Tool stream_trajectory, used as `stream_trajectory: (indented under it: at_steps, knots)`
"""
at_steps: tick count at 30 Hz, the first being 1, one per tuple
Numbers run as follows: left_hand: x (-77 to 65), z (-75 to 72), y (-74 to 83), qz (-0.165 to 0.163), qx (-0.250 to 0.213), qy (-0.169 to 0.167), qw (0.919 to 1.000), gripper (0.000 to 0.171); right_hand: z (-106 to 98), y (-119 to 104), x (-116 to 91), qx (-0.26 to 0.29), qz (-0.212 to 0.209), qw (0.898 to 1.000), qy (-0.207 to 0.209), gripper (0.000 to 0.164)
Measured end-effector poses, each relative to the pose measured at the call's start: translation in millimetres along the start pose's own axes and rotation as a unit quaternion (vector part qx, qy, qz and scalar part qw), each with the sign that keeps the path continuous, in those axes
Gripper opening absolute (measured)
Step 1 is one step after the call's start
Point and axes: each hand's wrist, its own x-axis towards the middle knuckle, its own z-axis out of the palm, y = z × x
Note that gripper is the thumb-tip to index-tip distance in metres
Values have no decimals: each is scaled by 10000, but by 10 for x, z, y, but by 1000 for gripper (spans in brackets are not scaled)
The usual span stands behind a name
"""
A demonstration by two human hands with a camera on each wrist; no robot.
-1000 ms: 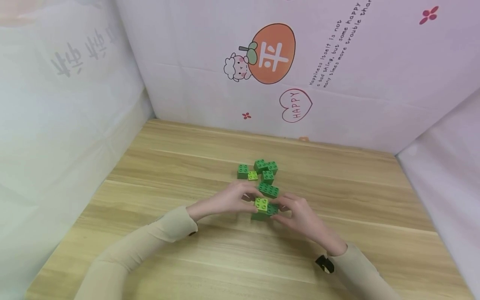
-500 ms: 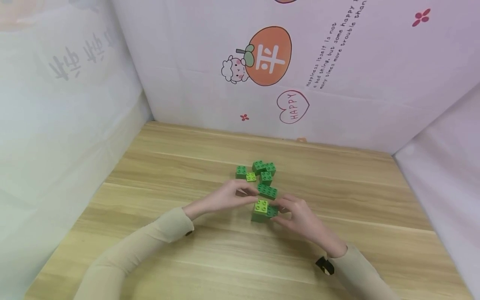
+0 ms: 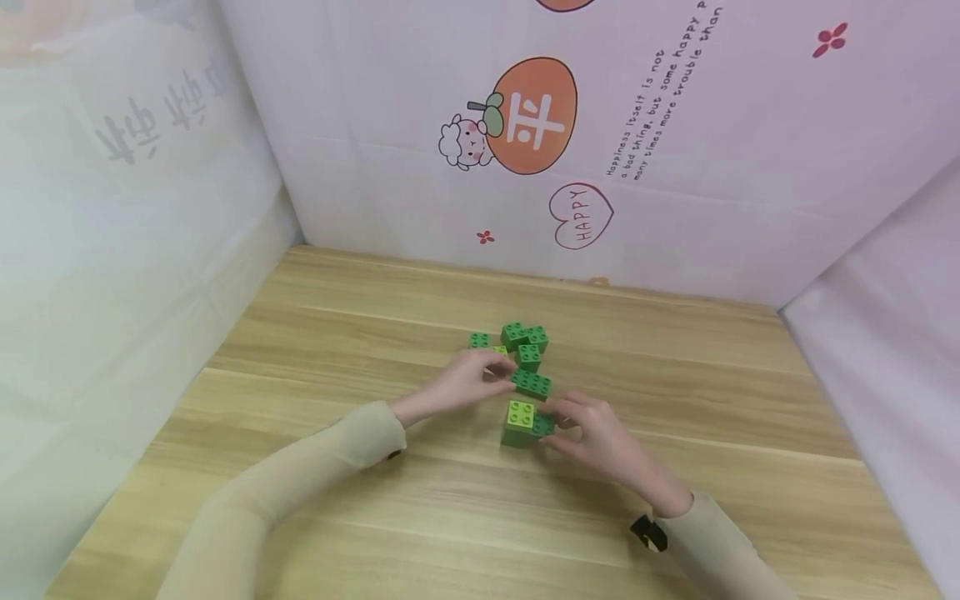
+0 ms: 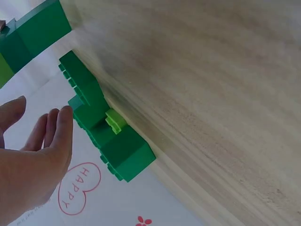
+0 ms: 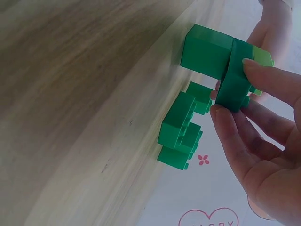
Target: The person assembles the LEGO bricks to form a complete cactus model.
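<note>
My right hand (image 3: 600,429) pinches a small stack of toy building bricks between thumb and fingers. In the right wrist view the stack has a green brick (image 5: 207,52) at its base, a darker green brick (image 5: 234,77) above it under my thumb, and a lime brick (image 5: 262,56) on top. My left hand (image 3: 468,379) is at the left end of a long green brick (image 3: 532,383) lying just beyond the stack. The left wrist view shows its thumb and fingers apart, with nothing between them; the long brick (image 4: 82,77) appears past the fingertips.
Farther back on the wooden table (image 3: 675,358) lie several loose bricks: a green one (image 3: 528,357), two more behind it, another green brick (image 3: 479,340) to the left, and a lime brick (image 3: 500,352) partly behind my left hand. A printed white cloth (image 3: 390,192) stands behind the table.
My left hand has come away from the stack and moved back to the long green brick. My right hand has stayed on the stack.
</note>
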Motion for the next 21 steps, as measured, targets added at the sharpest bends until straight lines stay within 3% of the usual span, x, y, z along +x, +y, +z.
stream_trajectory:
  at_steps: [8,21]
  knots:
    - [119,86,-11,-219,732,25,9971,37,-6,20,-38,23,76,10000,24,37]
    - [229,151,4,-472,1511,21,9874,39,-20,15,-60,4,93,10000,18,35]
